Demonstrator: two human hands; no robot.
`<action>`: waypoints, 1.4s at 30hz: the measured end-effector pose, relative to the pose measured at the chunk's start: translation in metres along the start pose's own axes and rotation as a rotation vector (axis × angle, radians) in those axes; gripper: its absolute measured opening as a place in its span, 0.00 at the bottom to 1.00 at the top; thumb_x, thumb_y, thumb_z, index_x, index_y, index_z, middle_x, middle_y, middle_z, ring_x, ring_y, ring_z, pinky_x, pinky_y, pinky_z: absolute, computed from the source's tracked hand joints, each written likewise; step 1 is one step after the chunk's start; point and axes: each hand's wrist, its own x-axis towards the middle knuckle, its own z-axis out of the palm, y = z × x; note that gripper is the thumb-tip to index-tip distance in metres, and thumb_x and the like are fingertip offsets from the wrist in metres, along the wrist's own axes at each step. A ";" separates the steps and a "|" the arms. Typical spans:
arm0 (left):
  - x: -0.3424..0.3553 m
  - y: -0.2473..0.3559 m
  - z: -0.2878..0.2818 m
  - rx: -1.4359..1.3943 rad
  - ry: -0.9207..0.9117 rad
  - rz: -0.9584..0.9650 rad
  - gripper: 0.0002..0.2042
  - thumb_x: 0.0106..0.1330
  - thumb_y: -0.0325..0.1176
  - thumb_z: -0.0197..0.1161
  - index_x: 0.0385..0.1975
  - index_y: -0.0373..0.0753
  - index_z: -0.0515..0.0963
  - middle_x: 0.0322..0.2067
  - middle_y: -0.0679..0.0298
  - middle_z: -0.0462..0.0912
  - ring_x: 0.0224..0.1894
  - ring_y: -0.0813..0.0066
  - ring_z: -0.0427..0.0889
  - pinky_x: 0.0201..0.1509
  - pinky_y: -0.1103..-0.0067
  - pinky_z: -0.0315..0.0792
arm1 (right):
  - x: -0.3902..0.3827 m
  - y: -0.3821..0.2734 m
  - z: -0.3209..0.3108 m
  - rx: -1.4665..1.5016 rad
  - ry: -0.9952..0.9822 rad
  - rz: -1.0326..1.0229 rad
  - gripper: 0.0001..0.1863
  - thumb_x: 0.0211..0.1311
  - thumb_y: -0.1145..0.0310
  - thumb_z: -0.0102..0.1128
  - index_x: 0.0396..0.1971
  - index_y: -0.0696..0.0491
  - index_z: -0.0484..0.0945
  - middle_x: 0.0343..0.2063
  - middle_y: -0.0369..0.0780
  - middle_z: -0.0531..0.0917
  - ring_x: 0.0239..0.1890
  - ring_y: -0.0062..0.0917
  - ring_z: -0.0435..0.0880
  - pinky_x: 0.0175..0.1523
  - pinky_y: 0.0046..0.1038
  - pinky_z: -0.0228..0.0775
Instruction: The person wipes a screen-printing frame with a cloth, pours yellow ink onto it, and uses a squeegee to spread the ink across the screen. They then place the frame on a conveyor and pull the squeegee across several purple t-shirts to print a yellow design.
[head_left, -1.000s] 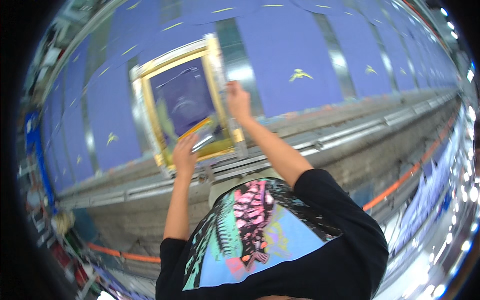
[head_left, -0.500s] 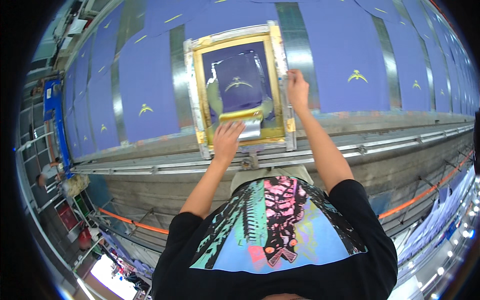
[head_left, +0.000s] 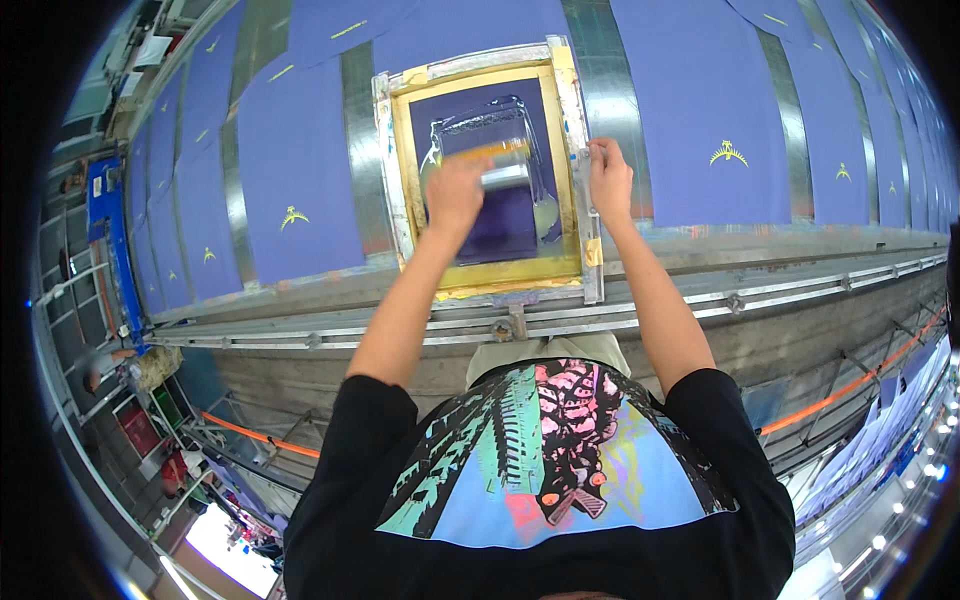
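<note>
A screen printing frame (head_left: pixel 398 210) with pale, taped edges lies flat over the purple cloth, and its dark mesh carries wet streaks of ink. Across the middle of the mesh, my left hand (head_left: pixel 458 192) is closed on a squeegee (head_left: pixel 506 174) with a silvery lower part and a yellow-orange upper edge. The hand covers its left end. At the frame's right rail, my right hand (head_left: pixel 611 180) is closed, its curled fingers against the rail.
Purple cloth panels (head_left: pixel 700 120) with yellow crest prints run along the long table, with shiny metal strips (head_left: pixel 611 110) between them. A metal rail (head_left: pixel 660 303) follows the near table edge. A blue machine part (head_left: pixel 118 250) stands at the left, and a person (head_left: pixel 95 372) is beyond it.
My left hand has pushed the squeegee from the near end of the mesh to its middle, away from me. My right hand stays by the right rail.
</note>
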 end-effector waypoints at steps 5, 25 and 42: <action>-0.074 0.010 -0.002 -0.071 0.083 0.134 0.18 0.56 0.23 0.66 0.44 0.51 0.89 0.45 0.65 0.90 0.47 0.60 0.87 0.50 0.67 0.80 | 0.000 -0.007 -0.004 0.004 -0.015 0.060 0.09 0.76 0.65 0.55 0.46 0.53 0.79 0.23 0.52 0.82 0.27 0.52 0.81 0.36 0.46 0.71; -0.066 0.018 0.012 -0.099 -0.032 0.010 0.24 0.51 0.14 0.62 0.47 0.47 0.88 0.49 0.61 0.89 0.52 0.57 0.86 0.59 0.67 0.78 | 0.004 0.002 0.000 0.160 0.013 0.003 0.08 0.73 0.67 0.54 0.44 0.53 0.78 0.32 0.54 0.86 0.39 0.56 0.84 0.46 0.53 0.76; -0.132 0.011 -0.073 -0.165 -0.155 0.009 0.28 0.48 0.19 0.66 0.55 0.41 0.82 0.57 0.58 0.84 0.60 0.56 0.81 0.64 0.65 0.75 | -0.026 -0.046 0.045 0.234 0.045 -0.071 0.09 0.74 0.64 0.57 0.45 0.52 0.81 0.18 0.50 0.79 0.21 0.43 0.79 0.31 0.43 0.69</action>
